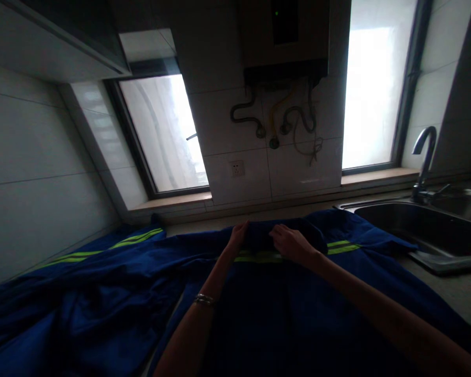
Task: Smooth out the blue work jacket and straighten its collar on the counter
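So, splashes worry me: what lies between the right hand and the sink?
In the head view, the blue garment with yellow-green stripes lies between the right hand and sink.

The blue work garments [267, 309] look like matt, creased woven cloth, crossed by smooth yellow-green stripes [343, 247]. The faucet [428, 149] is glossy chromed metal beside a duller steel sink [400, 221], and the bracelet [204, 299] is shiny metal. Smooth, faintly glossy wall tiles [227, 120] surround a plastic socket [237, 168].
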{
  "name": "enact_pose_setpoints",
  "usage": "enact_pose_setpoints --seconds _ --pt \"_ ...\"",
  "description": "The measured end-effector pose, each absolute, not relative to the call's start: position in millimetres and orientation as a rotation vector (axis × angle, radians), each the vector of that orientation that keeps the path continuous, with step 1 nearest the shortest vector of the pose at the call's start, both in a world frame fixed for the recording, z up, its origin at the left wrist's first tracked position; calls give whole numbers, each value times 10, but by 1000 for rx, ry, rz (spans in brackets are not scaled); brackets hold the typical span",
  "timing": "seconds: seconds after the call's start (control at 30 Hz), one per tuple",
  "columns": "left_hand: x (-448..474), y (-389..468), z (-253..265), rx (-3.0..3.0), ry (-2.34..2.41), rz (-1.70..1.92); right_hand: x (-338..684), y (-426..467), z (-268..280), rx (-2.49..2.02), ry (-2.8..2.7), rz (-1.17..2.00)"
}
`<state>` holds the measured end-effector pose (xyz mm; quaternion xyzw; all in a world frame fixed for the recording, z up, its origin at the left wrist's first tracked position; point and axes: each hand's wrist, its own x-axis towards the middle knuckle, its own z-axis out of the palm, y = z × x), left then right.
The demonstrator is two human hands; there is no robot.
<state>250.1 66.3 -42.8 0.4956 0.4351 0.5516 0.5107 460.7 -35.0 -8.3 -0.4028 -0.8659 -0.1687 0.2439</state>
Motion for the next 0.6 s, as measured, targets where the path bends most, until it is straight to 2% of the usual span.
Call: enact_pose_setpoints --seconds 0.23,0.37,0.6 --pt "2532 570 -378 1397 1029 1336 4479 29 -96 -1181 -2311 -739" --pt "2475 576 -388 1552 1092 1272 4627 154 -111 -1045 -2414 -685" --pt "2381 585 -361 1996 1189 1202 4791 224 -93 -984 -2284 -571"
